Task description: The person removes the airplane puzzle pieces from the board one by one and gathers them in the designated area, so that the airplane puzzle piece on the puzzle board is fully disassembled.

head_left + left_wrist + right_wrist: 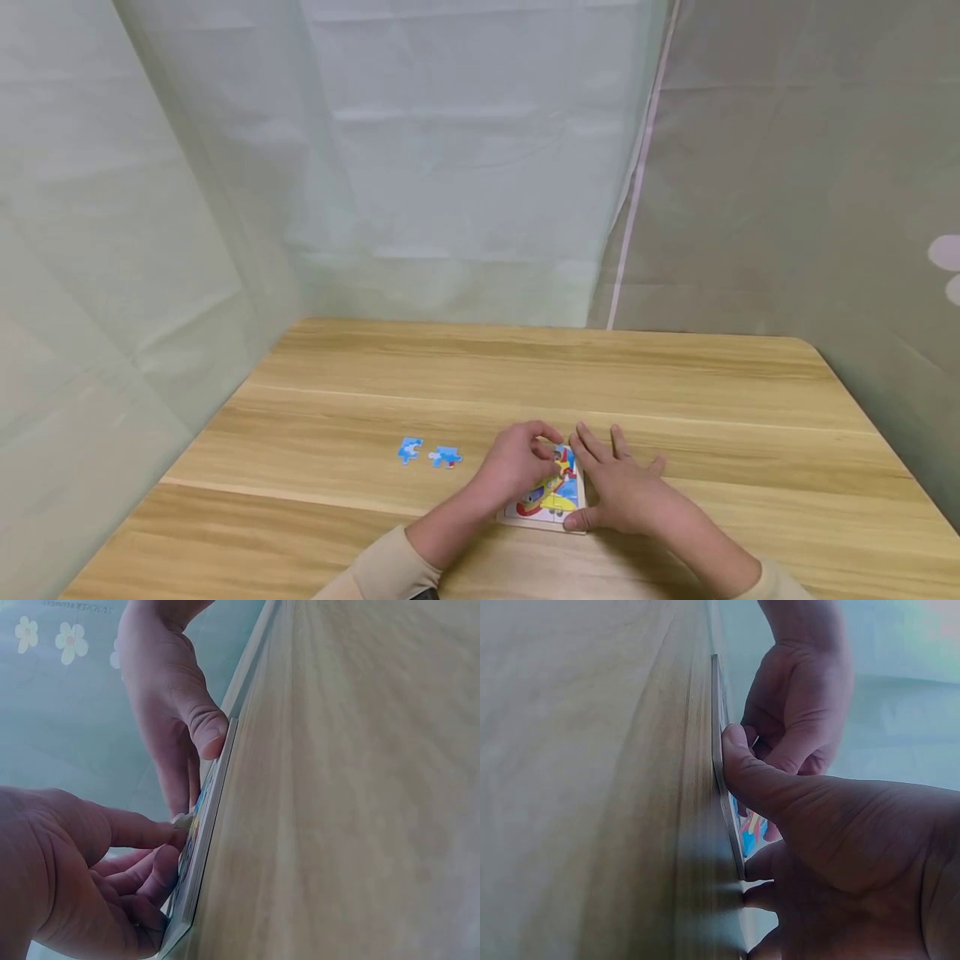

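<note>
The right hand (pixel 626 492) lies spread along the right edge of the puzzle tray (pixel 542 526), its thumb on the lower right corner and a finger by the upper right one, while the other fingers reach past onto the table (pixel 675 400); placed so, it probably keeps the tray from sliding. Its fingers are straight and grip nothing. The left hand (pixel 517 462) bends over the tray from the left, and in the left wrist view its fingertips seem to pinch a small pale puzzle piece (pixel 182 820), likely held by the edge so it can be turned or lowered with control. The two hands work close together, one on either side of the tray.

The tray sits in the lower middle of the head view, flat on the table, a shallow wooden thing with a low rim. In it shows part of a picture, a yellow and red plane (pixel 558 503) on blue; the left hand covers the upper left, so I cannot tell how much is filled. Outside it, to the left, lie two loose blue pieces (pixel 446 456), near each other but apart, within easy reach of the left hand
</note>
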`<state>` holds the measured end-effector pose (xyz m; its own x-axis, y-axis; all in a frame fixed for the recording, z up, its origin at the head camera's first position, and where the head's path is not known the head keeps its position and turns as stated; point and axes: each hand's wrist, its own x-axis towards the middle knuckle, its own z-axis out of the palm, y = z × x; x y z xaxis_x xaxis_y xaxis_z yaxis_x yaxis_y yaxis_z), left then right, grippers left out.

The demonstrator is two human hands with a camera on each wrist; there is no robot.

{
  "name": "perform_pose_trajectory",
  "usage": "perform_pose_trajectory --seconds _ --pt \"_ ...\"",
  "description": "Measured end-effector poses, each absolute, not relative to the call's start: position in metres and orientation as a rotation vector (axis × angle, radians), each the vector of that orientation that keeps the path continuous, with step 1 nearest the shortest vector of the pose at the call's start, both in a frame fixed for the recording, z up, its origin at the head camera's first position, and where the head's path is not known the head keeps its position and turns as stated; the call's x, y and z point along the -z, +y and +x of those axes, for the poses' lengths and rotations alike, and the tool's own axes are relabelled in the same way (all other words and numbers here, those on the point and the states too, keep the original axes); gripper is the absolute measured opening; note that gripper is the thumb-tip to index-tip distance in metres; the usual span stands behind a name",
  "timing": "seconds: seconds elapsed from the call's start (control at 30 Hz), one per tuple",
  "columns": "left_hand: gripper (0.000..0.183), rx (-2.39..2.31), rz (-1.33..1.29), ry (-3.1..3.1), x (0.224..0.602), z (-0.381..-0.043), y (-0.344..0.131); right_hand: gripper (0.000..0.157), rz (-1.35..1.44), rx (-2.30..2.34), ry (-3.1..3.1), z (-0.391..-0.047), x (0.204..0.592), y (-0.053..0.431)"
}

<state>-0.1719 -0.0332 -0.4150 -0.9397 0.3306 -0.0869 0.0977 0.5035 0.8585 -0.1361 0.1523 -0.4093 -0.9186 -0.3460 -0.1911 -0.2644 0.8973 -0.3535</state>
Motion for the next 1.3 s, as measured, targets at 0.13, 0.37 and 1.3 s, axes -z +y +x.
perform_pose_trajectory --seconds 0.13,0.37,1.3 --pt "0.029 -1.423 0.356 2.505 0.415 -0.171 -0.036 0.116 -0.459 0.458 2.822 -0.136 0.411 0.151" --pt "0.029 -1.453 0.337 2.504 0.412 -0.172 -0.043 0.117 -0.451 0.435 2.822 -0.138 0.412 0.149" --pt "0.031 -1.481 0.306 2.53 0.416 -0.175 -0.094 0.119 -0.439 0.47 2.784 -0.135 0.409 0.154"
